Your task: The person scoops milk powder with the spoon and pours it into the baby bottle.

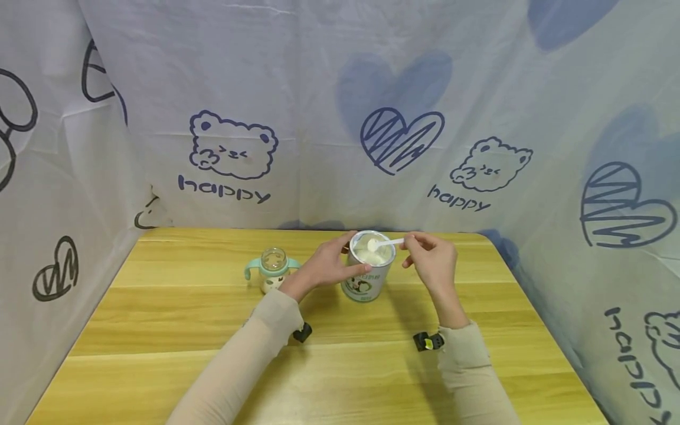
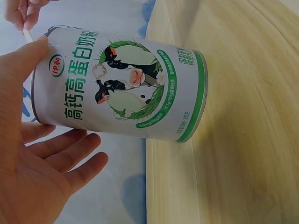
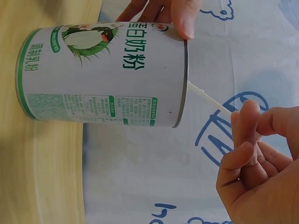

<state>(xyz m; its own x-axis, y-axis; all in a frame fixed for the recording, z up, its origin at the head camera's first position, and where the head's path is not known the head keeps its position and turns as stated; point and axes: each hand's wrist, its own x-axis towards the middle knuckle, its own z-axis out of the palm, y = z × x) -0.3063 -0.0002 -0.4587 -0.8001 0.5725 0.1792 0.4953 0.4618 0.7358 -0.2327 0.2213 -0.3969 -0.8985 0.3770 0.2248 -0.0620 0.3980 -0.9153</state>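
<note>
A white milk powder can (image 1: pixel 366 283) with green print and a cow picture stands upright on the table, its top uncovered and pale powder (image 1: pixel 366 256) inside. My left hand (image 1: pixel 330 263) holds it near the rim, thumb on the near side and fingers round the left and far side. My right hand (image 1: pixel 432 260) pinches the handle of a white scoop (image 1: pixel 392 242) between thumb and fingers. In the head view the scoop's bowl lies inside the can's mouth, with powder in it. The right wrist view shows only its handle (image 3: pixel 210 99), as the can's wall hides the bowl.
Left of the can stands a baby bottle (image 1: pixel 273 282) with a mint-green collar and handles and an uncovered neck. My left forearm partly covers it. The wooden table (image 1: pixel 361 378) ends at a printed cloth backdrop (image 1: pixel 319 195) behind and at the sides.
</note>
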